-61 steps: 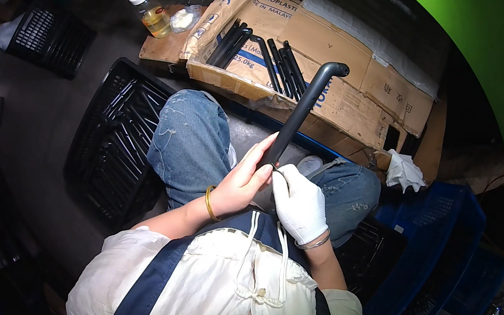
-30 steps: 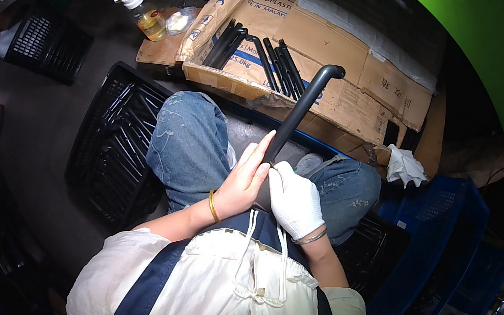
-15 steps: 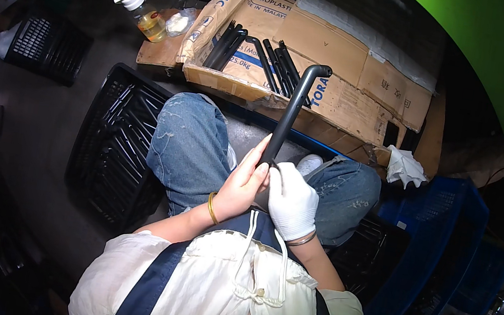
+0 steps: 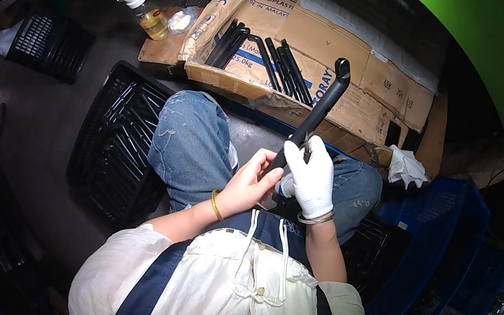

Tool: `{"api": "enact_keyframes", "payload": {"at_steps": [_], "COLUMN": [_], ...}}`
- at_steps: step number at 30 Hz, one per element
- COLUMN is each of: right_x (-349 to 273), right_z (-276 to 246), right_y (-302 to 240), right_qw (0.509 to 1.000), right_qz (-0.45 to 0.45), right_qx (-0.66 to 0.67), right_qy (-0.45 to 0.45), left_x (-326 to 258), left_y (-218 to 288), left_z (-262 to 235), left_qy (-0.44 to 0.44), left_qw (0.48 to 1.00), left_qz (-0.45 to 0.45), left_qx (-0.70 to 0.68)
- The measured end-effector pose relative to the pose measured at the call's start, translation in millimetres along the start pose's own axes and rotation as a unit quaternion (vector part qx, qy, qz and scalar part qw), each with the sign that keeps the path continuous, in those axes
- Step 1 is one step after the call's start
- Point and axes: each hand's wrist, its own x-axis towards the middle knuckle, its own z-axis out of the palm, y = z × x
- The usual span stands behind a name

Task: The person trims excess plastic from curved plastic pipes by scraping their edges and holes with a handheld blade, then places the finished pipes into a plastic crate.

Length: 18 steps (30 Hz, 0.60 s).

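A black tube with a bent end (image 4: pixel 320 111) slants up and to the right in front of me. My bare left hand (image 4: pixel 248 187), with a gold bangle at the wrist, is wrapped round its lower part. My right hand (image 4: pixel 316 179) wears a white glove and presses against the tube's side, higher up. Its thumb and fingers pinch a small dark thing that I cannot make out. Several similar bent black tubes (image 4: pixel 289 71) lie in the opened cardboard box (image 4: pixel 362 125) beyond my knees.
Left of my knee stands a black crate (image 4: pixel 87 151) full of black tubes. A bottle with a white lid (image 4: pixel 153 22) is beside the box. A white glove (image 4: pixel 406 167) hangs at the box's right corner, above a blue crate (image 4: pixel 428 251).
The tube has tilted further right and turned, so its bent end faces differently. My right hand has moved up along it, while my left hand keeps its hold lower down.
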Motion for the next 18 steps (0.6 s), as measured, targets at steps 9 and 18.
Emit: {"api": "enact_keyframes", "payload": {"at_steps": [9,18], "right_x": [-23,-37], "right_z": [-22,-10], "right_y": [-2,-5], "right_qw": [0.987,0.990], "right_qz": [0.104,-0.123], "right_qx": [0.037,-0.040], "right_qy": [-0.119,-0.055], "left_x": [2,-5], "left_y": [18,35], "left_z": [-22,-19], "left_qy": [-0.060,-0.039], "left_qw": [0.985,0.993], "left_qz": [-0.004,-0.004], "left_qx": [-0.164,-0.116]}}
